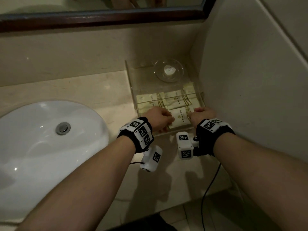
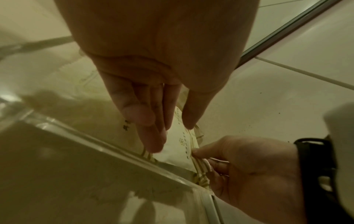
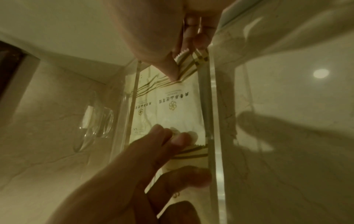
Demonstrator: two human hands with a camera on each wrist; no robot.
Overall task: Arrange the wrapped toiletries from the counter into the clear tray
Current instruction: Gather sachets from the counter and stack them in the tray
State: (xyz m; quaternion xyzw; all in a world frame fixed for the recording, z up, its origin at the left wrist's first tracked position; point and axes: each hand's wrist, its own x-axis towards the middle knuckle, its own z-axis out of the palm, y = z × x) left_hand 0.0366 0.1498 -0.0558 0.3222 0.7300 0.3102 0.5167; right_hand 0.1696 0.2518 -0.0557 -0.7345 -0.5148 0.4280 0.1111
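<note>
Right hand [image 1: 204, 114]: thumb and fingers pinch the striped right end of a packet [image 1: 179, 117], as the right wrist view shows. Left hand [image 1: 159, 118]: fingers extended and only loosely bent, fingertips [image 2: 153, 145] pressing on the packet's left end; nothing is clasped. The packet lies flat at the front of the tray [image 1: 133, 95], between the two hands and just behind the front wall.

Further packets [image 1: 173, 99] lie in rows behind it in the same tray, overlapping one another. A glass dish [image 1: 169, 70] holding a small white item sits at the tray's back end. The tray stands on the counter [image 1: 100, 90], tight in the corner against the right wall. A sink [image 1: 41, 147] is set in the counter to the left, well apart from the tray. A mirror frame [image 1: 100, 19] runs above.
</note>
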